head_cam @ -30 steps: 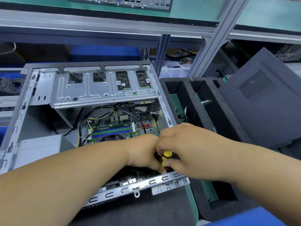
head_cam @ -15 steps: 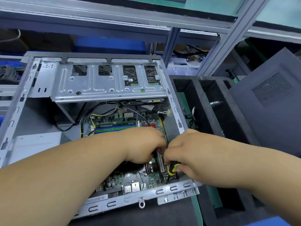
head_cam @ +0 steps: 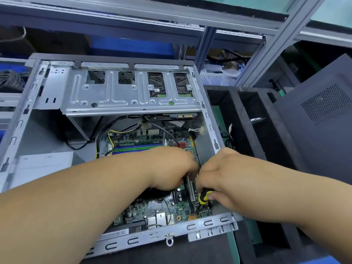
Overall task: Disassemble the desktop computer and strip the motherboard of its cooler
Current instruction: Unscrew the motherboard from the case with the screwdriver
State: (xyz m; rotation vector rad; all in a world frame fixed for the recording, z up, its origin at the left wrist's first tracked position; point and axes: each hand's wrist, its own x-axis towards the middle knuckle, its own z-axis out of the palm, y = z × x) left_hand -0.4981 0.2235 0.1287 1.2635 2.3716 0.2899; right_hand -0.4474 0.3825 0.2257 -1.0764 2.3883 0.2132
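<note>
While the open computer case (head_cam: 122, 96) lies on the bench, the green motherboard (head_cam: 152, 212) sits inside it. The right hand (head_cam: 224, 180) grips a yellow and black screwdriver (head_cam: 203, 198) over the board's near right corner. The left hand (head_cam: 171, 168) curls down beside it; what it holds is hidden.

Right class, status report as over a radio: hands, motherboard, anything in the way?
Right hand grips yellow-black screwdriver, tip down at motherboard near corner. Left hand on board, grip hidden. Drive cage overhangs far end.

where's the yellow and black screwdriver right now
In the head view, the yellow and black screwdriver is gripped by the right hand, over the green motherboard's near-right corner.
</note>
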